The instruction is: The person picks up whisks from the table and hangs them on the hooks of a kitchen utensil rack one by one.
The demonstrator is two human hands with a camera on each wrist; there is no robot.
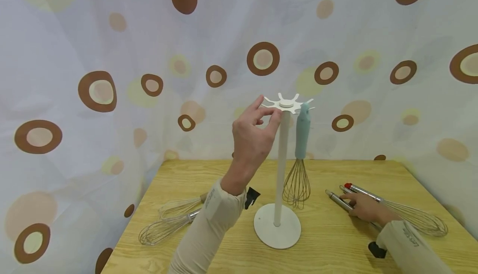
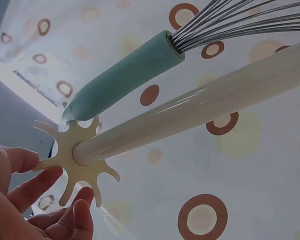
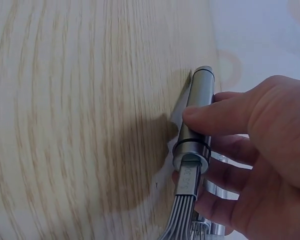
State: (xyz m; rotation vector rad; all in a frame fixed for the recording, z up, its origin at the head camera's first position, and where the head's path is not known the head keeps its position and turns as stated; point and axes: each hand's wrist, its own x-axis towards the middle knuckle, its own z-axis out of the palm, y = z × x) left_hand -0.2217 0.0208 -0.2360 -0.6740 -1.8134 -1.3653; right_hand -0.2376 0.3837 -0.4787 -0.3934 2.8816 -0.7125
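Observation:
A white stand (image 1: 281,162) with a round base and a star-shaped top of hooks stands upright on the table. My left hand (image 1: 254,135) pinches one of its hooks between thumb and finger, as the left wrist view shows from below. From another hook hangs a whisk with a teal handle (image 1: 303,133), its wires pointing down. At the right, my right hand (image 1: 367,209) grips the steel handle of a whisk (image 3: 199,97), thumb on top and fingers around the far side. Part of that whisk is hidden by the hand and sleeve.
Beside my right hand lies a red-tipped steel whisk (image 1: 367,193), and another steel handle end shows between the two. At the left lie two more whisks, one nearer (image 1: 164,229) and one behind (image 1: 179,204), partly under my left sleeve. A patterned curtain (image 1: 224,25) hangs behind the table.

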